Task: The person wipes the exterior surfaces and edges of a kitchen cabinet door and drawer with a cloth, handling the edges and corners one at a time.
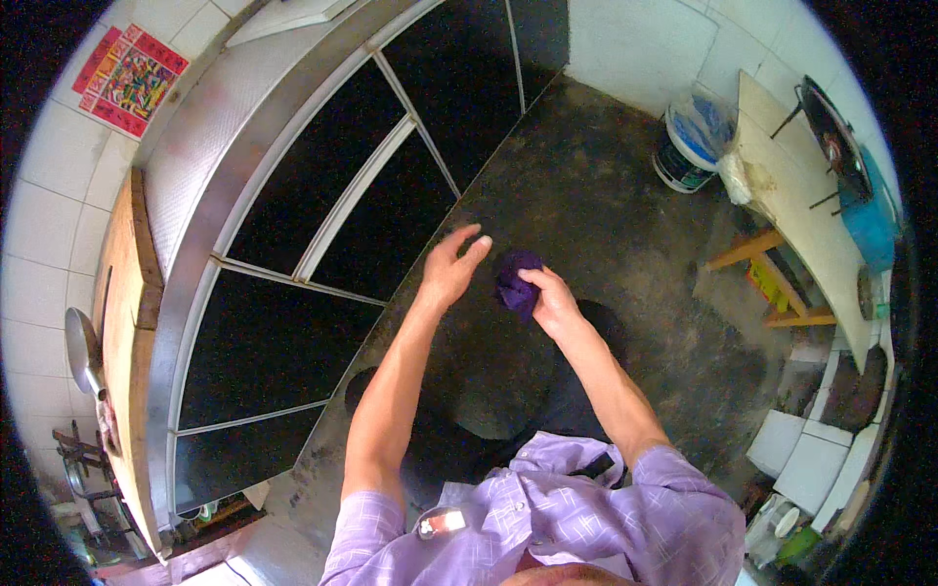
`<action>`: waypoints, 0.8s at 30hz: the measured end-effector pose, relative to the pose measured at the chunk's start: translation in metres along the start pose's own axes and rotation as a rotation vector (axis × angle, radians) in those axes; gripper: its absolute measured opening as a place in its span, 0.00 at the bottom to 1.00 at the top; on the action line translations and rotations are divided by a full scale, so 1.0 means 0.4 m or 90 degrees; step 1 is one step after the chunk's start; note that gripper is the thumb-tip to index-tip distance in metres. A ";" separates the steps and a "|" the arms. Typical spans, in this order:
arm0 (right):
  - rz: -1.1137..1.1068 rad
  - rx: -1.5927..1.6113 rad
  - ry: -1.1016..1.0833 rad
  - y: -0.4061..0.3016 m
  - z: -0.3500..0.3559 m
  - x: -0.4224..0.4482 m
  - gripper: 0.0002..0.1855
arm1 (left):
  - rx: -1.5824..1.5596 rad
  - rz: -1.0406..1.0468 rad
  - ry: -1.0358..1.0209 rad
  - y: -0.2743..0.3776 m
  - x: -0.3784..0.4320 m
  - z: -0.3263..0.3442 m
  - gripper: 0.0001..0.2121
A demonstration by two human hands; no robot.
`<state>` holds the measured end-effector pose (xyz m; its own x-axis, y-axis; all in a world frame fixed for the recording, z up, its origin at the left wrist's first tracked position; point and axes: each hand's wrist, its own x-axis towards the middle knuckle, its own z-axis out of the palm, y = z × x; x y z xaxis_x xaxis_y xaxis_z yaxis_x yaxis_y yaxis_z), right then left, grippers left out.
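My right hand [555,297] grips a crumpled dark purple cloth [519,282], with the thumb pressed on top of it. Just left of the cloth, apart from it, my left hand [452,265] is raised with nothing in it. Its thumb and fingers are spread, pointing away from me. Both hands hang over the dark concrete floor [586,190]. The part of the cloth inside my right palm is hidden.
Along the left runs a steel-topped counter [212,110] with dark cabinet doors [271,351]. A thick wooden board [124,293] and a ladle [82,351] are there. A lined bucket [685,157] stands at the far right, beside a table [791,183] bearing a black pan [835,139].
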<state>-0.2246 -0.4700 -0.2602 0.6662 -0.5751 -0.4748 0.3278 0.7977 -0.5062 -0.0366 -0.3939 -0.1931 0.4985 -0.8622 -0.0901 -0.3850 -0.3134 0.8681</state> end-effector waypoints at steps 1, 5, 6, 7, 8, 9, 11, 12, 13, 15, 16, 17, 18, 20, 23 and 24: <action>-0.009 -0.033 -0.027 -0.026 0.022 -0.017 0.17 | -0.086 -0.044 -0.035 0.031 -0.017 0.028 0.29; -0.141 -0.127 -0.065 -0.118 0.132 -0.096 0.17 | -0.355 -0.139 -0.047 0.130 -0.054 0.099 0.27; -0.162 -0.135 -0.077 -0.144 0.148 -0.102 0.17 | -0.430 -0.157 -0.060 0.146 -0.051 0.112 0.27; -0.185 -0.146 -0.078 -0.166 0.149 -0.104 0.17 | -0.508 -0.213 -0.063 0.195 -0.060 0.126 0.25; -0.205 -0.140 -0.082 -0.186 0.151 -0.104 0.17 | -0.558 -0.221 -0.054 0.233 -0.059 0.144 0.24; -0.209 -0.113 -0.092 -0.191 0.160 -0.106 0.17 | -0.603 -0.231 -0.032 0.255 -0.065 0.146 0.23; -0.218 -0.059 -0.111 -0.203 0.177 -0.105 0.20 | -0.566 -0.103 0.042 0.248 -0.050 0.173 0.21; -0.229 -0.074 -0.099 -0.210 0.168 -0.095 0.22 | -0.568 -0.108 0.084 0.267 -0.043 0.198 0.21; -0.244 -0.090 -0.087 -0.219 0.158 -0.080 0.24 | -0.571 -0.110 0.123 0.296 -0.035 0.226 0.21; -0.265 -0.121 -0.069 -0.227 0.161 -0.060 0.27 | -0.524 -0.110 0.242 0.335 -0.013 0.278 0.21; -0.319 -0.197 -0.073 -0.230 0.167 -0.060 0.32 | -0.546 -0.101 0.245 0.320 0.008 0.284 0.21; -0.342 -0.272 -0.060 -0.237 0.170 -0.058 0.33 | -0.568 -0.091 0.247 0.309 0.027 0.286 0.21; -0.364 -0.353 -0.037 -0.251 0.155 -0.054 0.34 | -0.623 -0.101 0.232 0.312 0.037 0.298 0.25; -0.395 -0.511 -0.012 -0.269 0.139 -0.053 0.36 | -0.731 -0.185 0.197 0.274 0.082 0.311 0.25; -0.451 -0.752 0.039 -0.341 0.095 -0.050 0.39 | -0.865 -0.262 0.024 0.257 0.133 0.350 0.24; -0.449 -0.797 0.039 -0.382 0.076 -0.057 0.41 | -0.882 -0.296 -0.023 0.280 0.146 0.372 0.24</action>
<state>-0.2696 -0.5731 -0.1503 0.5768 -0.8075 0.1234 -0.2441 -0.3146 -0.9173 -0.1662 -0.5385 -0.1737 0.3392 -0.8084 -0.4811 0.8524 0.0478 0.5206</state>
